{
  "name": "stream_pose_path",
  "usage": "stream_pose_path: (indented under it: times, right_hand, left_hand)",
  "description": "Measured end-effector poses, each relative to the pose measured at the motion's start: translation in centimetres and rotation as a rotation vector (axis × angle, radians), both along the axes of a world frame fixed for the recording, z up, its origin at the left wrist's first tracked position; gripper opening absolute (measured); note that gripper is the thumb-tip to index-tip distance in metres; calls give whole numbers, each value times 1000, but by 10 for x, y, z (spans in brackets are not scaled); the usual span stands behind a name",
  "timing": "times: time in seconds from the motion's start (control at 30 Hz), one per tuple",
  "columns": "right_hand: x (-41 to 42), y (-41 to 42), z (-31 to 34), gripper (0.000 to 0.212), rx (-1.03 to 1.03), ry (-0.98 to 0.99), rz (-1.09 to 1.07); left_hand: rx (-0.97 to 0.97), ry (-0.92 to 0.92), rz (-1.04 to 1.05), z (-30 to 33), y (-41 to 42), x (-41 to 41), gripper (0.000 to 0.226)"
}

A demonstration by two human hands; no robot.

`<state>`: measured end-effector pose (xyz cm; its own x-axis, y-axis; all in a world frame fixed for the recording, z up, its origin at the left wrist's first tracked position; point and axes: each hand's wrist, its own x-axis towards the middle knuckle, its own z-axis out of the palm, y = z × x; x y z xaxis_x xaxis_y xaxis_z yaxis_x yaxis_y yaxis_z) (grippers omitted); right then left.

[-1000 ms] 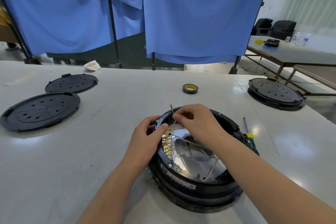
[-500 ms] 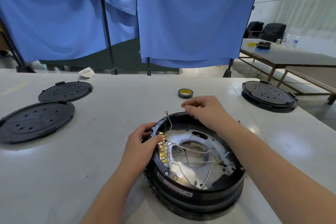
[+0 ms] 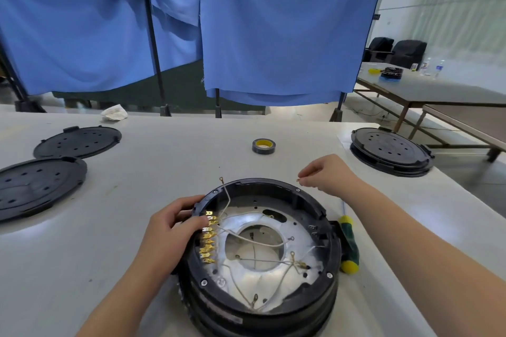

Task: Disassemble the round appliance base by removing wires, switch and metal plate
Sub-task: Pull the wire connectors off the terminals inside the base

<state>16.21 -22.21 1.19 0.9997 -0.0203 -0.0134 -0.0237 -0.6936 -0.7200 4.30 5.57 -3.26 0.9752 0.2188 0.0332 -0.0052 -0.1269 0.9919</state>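
A: Why does the round base (image 3: pixel 260 260) lie open-side up on the desk (image 3: pixel 164 161), near the front edge?

B: So the wires (image 3: pixel 254 239) and metal plate (image 3: pixel 298 238) can be reached. The left hand (image 3: pixel 169 230) curls on its rim to steady it; the right hand (image 3: pixel 325 172) pinches a small part, perhaps a screw (image 3: pixel 298 180).

We see an evenly lit room under soft overhead light, with pale glare patches on the white table (image 3: pixel 131 227) beside the black lids (image 3: pixel 41 189) and a bright sheen on the metal plate (image 3: pixel 241 223) inside the round base (image 3: pixel 262 309). Shadows under our forearms and the base stay faint and short. The wide lens bows the table edge and the blue curtains (image 3: pixel 273 35) toward the corners, and the far tables (image 3: pixel 427 90) at right look soft and washed out.
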Motion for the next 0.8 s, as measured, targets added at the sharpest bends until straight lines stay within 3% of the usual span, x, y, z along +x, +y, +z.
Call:
stream_pose_path:
  times: [0.2,0.4,0.5,0.57,0.67,0.8]
  right_hand:
    - [-10,-27,-36,9,-74,13,-19]
    - [-18,-25,-38,11,-334,-47,50]
    - [-34,-25,-21,2,-225,-177,34]
    - [-50,-18,-5,9,-71,-303,34]
    - [-75,8,20,5,-8,-378,195]
    - [-90,57,28,13,-375,-173,553]
  left_hand:
    - [23,-18,5,0,5,-4,37]
    - [21,-28,15,1,2,-5,35]
    - [16,-28,12,2,0,-6,34]
    - [15,-25,10,3,0,-6,34]
    - [7,-13,21,3,0,-5,35]
    - [-31,1,25,5,-2,-6,36]
